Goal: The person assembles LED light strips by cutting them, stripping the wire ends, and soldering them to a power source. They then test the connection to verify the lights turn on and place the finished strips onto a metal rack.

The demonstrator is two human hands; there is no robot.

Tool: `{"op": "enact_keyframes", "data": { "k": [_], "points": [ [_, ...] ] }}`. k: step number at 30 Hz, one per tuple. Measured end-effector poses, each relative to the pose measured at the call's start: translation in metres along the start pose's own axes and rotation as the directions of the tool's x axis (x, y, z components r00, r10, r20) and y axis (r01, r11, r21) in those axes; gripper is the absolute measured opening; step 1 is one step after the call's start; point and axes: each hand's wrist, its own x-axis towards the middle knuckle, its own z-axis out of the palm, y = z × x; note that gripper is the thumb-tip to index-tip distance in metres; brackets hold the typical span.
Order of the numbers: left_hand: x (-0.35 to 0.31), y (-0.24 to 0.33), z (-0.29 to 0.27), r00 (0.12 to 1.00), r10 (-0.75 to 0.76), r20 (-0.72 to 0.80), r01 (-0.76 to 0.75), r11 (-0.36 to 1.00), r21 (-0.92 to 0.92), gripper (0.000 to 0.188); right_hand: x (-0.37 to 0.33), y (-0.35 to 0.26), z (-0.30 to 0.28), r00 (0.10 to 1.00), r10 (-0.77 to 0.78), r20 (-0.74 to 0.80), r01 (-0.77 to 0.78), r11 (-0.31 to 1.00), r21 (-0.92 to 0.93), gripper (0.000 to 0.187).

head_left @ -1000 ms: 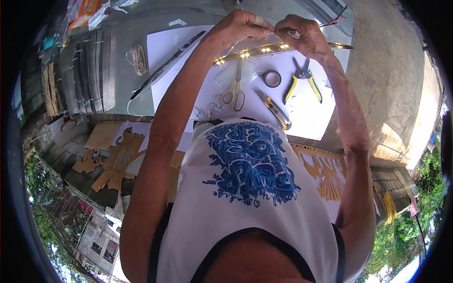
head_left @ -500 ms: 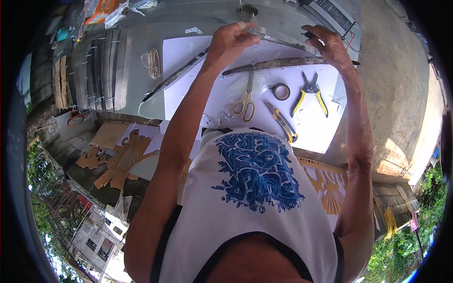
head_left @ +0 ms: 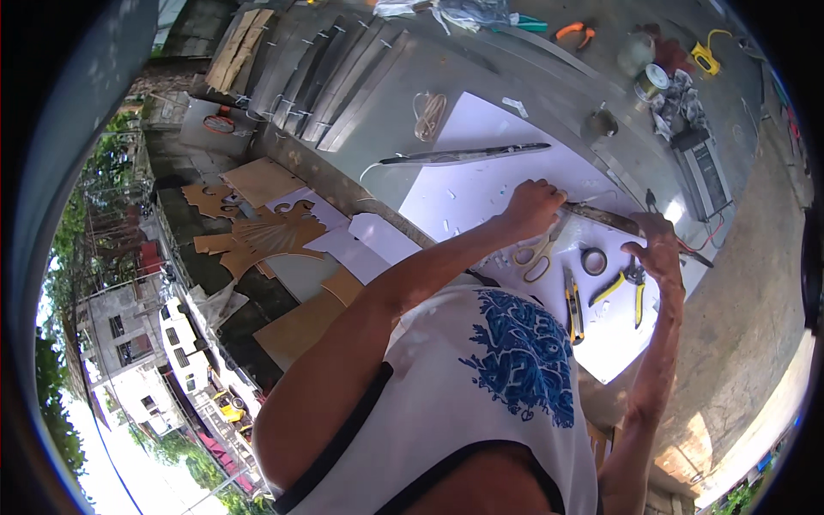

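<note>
A long dark tapered strip [head_left: 601, 216] lies across the white sheet [head_left: 468, 120], with both of my hands on it. My left hand [head_left: 534, 210] is closed at its left end, fingers bent over it. My right hand [head_left: 659, 245] grips it farther right, thumb bent below, and the dark tip [head_left: 697, 255] sticks out beyond. A small black clip [head_left: 651, 201] is just above my right hand. Nearer me lie scissors [head_left: 534, 258], a roll of black tape [head_left: 593, 261], a yellow-black box cutter [head_left: 573, 307] and yellow-handled wire strippers [head_left: 621, 283]. A matching dark strip [head_left: 468, 156] with a white wire rests at the left.
A coiled pale cord [head_left: 429, 117] and several grey strips [head_left: 330, 81] are on the left of the metal table. A grey power unit [head_left: 702, 176], a metal can [head_left: 652, 81] and orange-handled pliers [head_left: 573, 34] stand or lie farther off. Brown cut-out shapes [head_left: 275, 240] lie below the table's left edge.
The view has turned, and the scene sits tilted. My hands have come down from beyond the strip onto it. The black piece at my right fingers is now out of them.
</note>
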Motion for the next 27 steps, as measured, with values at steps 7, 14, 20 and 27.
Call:
{"op": "enact_keyframes", "data": {
  "k": [7, 14, 20, 27],
  "points": [
    [-0.026, 0.007, 0.0, 0.998, -0.032, -0.046, 0.03, 0.999, -0.043, 0.02, -0.004, -0.019, 0.025, 0.974, -0.189, -0.125, 0.169, 0.973, -0.154, 0.035],
    [-0.069, 0.032, -0.096, 0.973, -0.105, 0.205, 0.132, 0.984, -0.119, 0.047, -0.006, -0.095, -0.011, 0.95, -0.3, -0.087, 0.278, 0.938, -0.206, 0.034],
    [-0.128, 0.007, -0.131, 0.948, -0.271, 0.165, 0.309, 0.906, -0.29, 0.049, 0.029, -0.179, -0.035, 0.901, -0.431, -0.036, 0.405, 0.87, -0.28, 0.04],
    [-0.192, -0.057, -0.148, 0.946, -0.322, -0.045, 0.27, 0.855, -0.443, 0.043, 0.095, -0.277, -0.034, 0.765, -0.627, -0.145, 0.514, 0.731, -0.449, 0.052]
  ]
}}
